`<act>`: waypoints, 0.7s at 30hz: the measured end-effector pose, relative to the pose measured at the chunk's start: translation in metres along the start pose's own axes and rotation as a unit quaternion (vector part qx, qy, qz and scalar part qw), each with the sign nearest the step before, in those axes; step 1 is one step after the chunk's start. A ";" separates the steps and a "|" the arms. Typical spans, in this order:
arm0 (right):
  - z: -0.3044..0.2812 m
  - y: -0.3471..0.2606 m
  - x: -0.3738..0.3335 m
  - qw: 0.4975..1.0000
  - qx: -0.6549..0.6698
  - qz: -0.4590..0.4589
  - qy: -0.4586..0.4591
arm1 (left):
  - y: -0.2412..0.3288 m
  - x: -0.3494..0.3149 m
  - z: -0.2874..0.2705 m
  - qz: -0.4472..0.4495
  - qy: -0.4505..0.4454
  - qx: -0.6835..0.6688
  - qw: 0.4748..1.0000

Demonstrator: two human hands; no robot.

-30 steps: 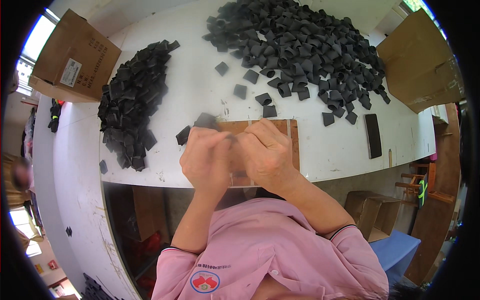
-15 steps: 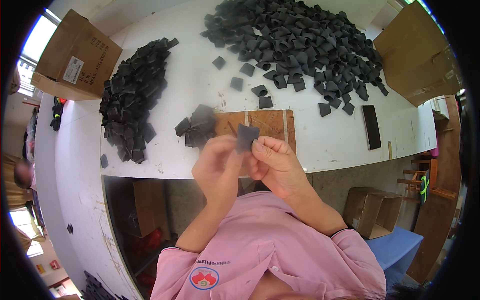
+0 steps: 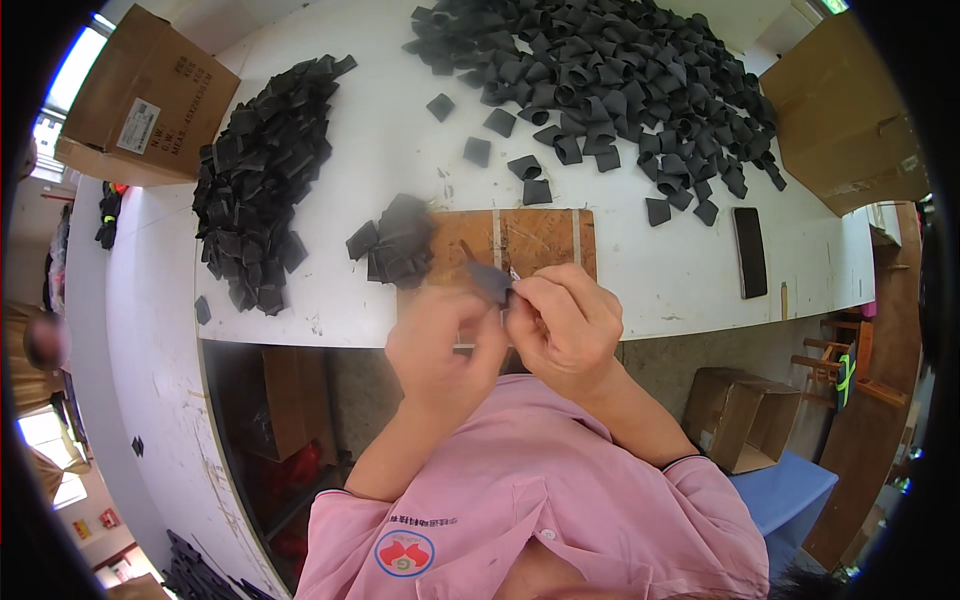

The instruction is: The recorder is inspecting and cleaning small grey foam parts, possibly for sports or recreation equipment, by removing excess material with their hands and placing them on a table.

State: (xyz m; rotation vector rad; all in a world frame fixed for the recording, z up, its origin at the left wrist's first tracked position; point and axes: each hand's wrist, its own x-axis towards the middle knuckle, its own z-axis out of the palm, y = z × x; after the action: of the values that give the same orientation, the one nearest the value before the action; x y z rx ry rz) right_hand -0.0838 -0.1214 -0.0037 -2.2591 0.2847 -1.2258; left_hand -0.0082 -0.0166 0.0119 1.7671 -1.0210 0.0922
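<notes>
A small dark grey fabric piece [image 3: 489,281] is held up in front of me, tilted, above the near edge of a brown board. My right hand [image 3: 568,322] pinches its right side between thumb and fingertips. My left hand [image 3: 446,338], smeared by motion, has its fingers curled together at the lower left of the piece; its exact grip is blurred. A small pile of similar pieces [image 3: 398,243] lies beside the board [image 3: 545,232], left of it. On the board a thin dark strip [image 3: 468,251] shows just behind the held piece.
A large heap of dark tube-like pieces [image 3: 600,90] covers the far table. A flatter heap [image 3: 262,185] lies at left. Cardboard boxes [image 3: 150,95] [image 3: 845,115] stand at both far corners. A black phone [image 3: 750,253] lies at right, above an open carton [image 3: 742,420] below the table.
The fabric piece has tipped over from upright and come slightly lower. My right hand has turned, its knuckles now higher, and my left hand has shifted a little right and down.
</notes>
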 end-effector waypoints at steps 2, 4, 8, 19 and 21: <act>0.005 0.005 0.002 0.996 -0.073 -0.036 0.022 | -0.002 -0.005 0.008 0.043 0.035 0.034 0.998; 0.009 0.022 0.005 0.980 -0.187 -0.051 0.036 | -0.003 -0.014 0.014 0.101 0.064 0.065 0.991; -0.001 0.038 0.018 0.990 -0.041 0.097 0.088 | -0.019 -0.019 0.008 0.004 0.082 0.000 0.997; -0.019 0.129 0.057 0.943 -0.004 0.328 0.057 | -0.213 0.005 -0.046 -0.252 -0.035 0.295 0.921; -0.010 0.095 0.021 0.914 0.110 0.388 -0.051 | -0.220 0.002 -0.048 -0.237 -0.068 0.294 0.923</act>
State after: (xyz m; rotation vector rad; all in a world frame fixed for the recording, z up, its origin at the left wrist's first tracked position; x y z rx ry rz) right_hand -0.0731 -0.2126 -0.0372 -1.7206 0.8581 -0.6672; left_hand 0.1590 0.0411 -0.1280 2.5621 -0.6627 -0.0363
